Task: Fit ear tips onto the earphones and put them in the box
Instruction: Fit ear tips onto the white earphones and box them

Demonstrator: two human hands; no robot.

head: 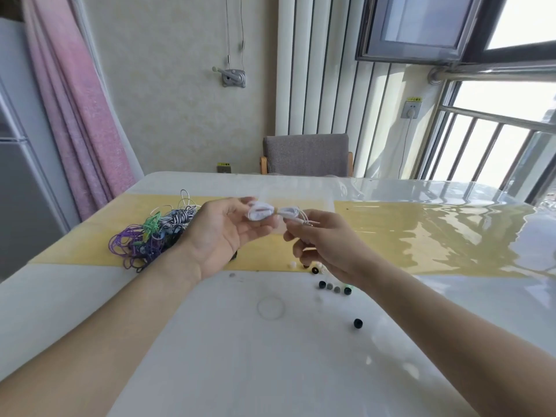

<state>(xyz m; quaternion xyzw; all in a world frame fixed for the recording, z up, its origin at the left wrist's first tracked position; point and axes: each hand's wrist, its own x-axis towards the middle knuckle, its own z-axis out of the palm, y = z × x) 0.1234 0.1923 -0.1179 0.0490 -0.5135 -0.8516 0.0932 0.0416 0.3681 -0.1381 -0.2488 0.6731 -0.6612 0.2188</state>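
Now both hands are up over the middle of the table (210,341), sharing one set of white earphones (260,213). The left hand (222,233) has its fingers curled round the wound white bundle, and the right hand (319,240) pinches the loose end of the cord with the small metal plug dangling by its fingers. Whether tips are already on the buds, I can't tell; they're hidden in the coil. Loose ear tips (334,287) lie scattered on the white surface just under the right wrist, one black one (357,323) nearer the front edge. A tangle of coloured earphones (150,236) waits toward the left edge. The clear box (298,191) looks to sit just behind the hands, faint and hard to make out. Best play here, I'd say: keep the coil snug in the left, feed the tail round evenly, no slack, so it drops in tidy.
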